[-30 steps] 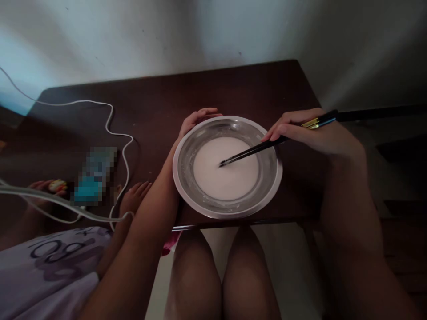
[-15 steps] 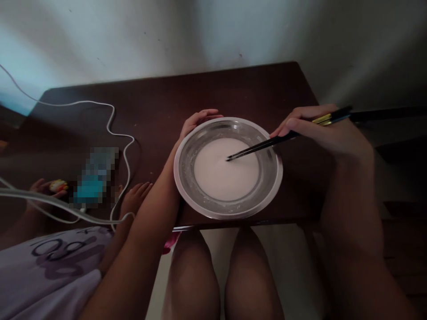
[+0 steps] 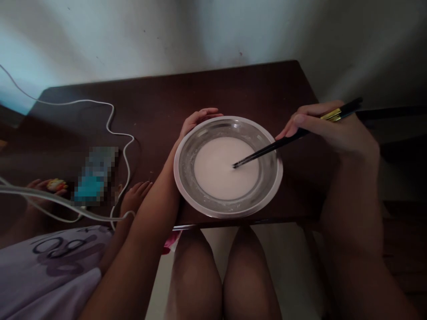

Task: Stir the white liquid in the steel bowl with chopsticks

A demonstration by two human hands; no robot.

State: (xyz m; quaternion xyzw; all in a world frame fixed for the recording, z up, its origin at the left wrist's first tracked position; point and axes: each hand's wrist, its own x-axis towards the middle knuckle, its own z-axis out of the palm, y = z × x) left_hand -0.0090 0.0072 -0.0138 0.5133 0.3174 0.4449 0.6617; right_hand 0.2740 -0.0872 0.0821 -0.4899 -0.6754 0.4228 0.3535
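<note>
A wide stainless steel bowl (image 3: 187,166) stands near the front edge of the dark table, with a smooth whitish liquid (image 3: 216,169) in it. My left hand (image 3: 196,121) curves round the bowl's far left side, its fingers against the outside and partly hidden by the rim. In my right hand (image 3: 336,129), closed beyond the bowl's right rim, is a pair of black chopsticks (image 3: 263,151) with gold bands. They slant down to the left over the rim, and their tips meet the liquid a little right of its middle.
On the table (image 3: 160,98) at left lies a blurred-out phone (image 3: 95,173) with a white cable (image 3: 124,153) looping past it. Another person sits close on my left, one hand (image 3: 136,195) by my forearm, the other at a small colourful object (image 3: 57,185). A wall rises behind.
My right hand has shifted slightly right and the chopsticks' tips have moved right and nearer to me in the liquid. My left hand and the bowl stay in place.
</note>
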